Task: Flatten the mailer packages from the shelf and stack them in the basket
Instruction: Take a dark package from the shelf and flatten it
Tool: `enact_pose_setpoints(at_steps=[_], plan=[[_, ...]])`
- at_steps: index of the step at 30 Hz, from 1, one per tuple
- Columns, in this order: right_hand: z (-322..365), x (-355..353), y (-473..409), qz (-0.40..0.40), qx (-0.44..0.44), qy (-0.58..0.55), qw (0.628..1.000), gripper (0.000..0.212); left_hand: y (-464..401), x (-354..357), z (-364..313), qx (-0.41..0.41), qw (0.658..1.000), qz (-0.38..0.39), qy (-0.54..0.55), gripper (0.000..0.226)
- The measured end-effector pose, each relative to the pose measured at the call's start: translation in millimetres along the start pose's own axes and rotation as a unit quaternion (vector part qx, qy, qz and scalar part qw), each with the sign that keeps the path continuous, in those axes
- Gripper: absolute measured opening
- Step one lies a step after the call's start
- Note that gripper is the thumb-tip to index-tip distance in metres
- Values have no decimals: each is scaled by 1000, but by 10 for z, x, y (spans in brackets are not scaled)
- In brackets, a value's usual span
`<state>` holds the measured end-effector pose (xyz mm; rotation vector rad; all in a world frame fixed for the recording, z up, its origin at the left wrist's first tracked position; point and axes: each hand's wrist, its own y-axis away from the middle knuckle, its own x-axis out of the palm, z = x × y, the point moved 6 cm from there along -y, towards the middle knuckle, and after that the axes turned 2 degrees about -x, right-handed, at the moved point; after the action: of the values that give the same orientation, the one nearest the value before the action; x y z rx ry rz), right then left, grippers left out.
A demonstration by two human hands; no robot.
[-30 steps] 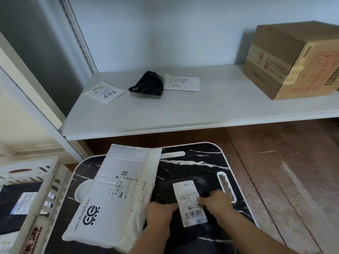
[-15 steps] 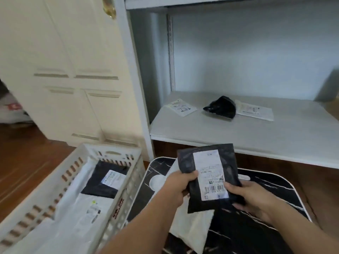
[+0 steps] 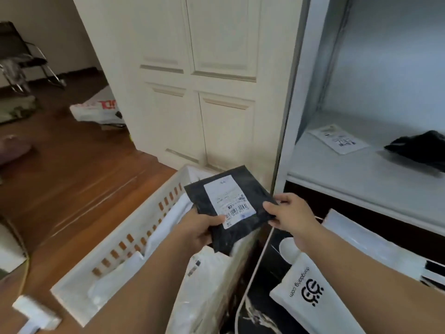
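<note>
Wooden floor (image 3: 79, 189) runs under the white basket (image 3: 134, 239); over its 1 o'clock corner hangs a black mailer (image 3: 231, 208), left hand (image 3: 199, 227) and right hand (image 3: 292, 214) each pinching an edge. At 4 o'clock, a white mailer (image 3: 337, 280).

black mailer (image 3: 243, 227), white barcoded label (image 3: 228, 201) | white basket (image 3: 134, 239), slotted wall | black board (image 3: 260, 312), white veins | white mailer (image 3: 320, 297), black logo | cream doors (image 3: 192, 80) | brown wooden floor (image 3: 72, 184)
</note>
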<state>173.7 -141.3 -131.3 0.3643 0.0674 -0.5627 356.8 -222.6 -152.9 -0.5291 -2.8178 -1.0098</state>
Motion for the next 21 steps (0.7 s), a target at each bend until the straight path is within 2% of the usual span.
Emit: enact_pose_setpoints(at_steps=[2,3,4,7,8,10,14,17,21], plan=[[-18,343,-100,41,-47,137,989,71,-192,-359,138,-26,998,-47,29,35],[-46,521,-160,68,-82,230,967,79,-323,-531,240,-39,996,-72,44,36],[-85,689,-185,100,-117,331,931,83,-442,-680,353,-49,992,-94,61,38],[-424,1033,-298,188,-157,587,772,79,-810,-1027,838,-96,977,-154,110,42],[-556,1081,-334,209,-149,630,733,79,-898,-1091,1011,-120,972,-165,117,42],[-797,1148,-431,228,-131,680,685,79,-1039,-1145,1342,-159,963,-176,128,41],[-976,1201,-540,217,-146,732,629,74,-1132,-1114,1864,-249,946,-197,63,29],[-992,1246,-581,217,-156,751,604,73,-1199,-1233,2162,-252,940,-226,-48,20],[-983,1266,-579,221,-162,754,597,74,-1225,-1274,2314,-253,936,-188,-158,34]])
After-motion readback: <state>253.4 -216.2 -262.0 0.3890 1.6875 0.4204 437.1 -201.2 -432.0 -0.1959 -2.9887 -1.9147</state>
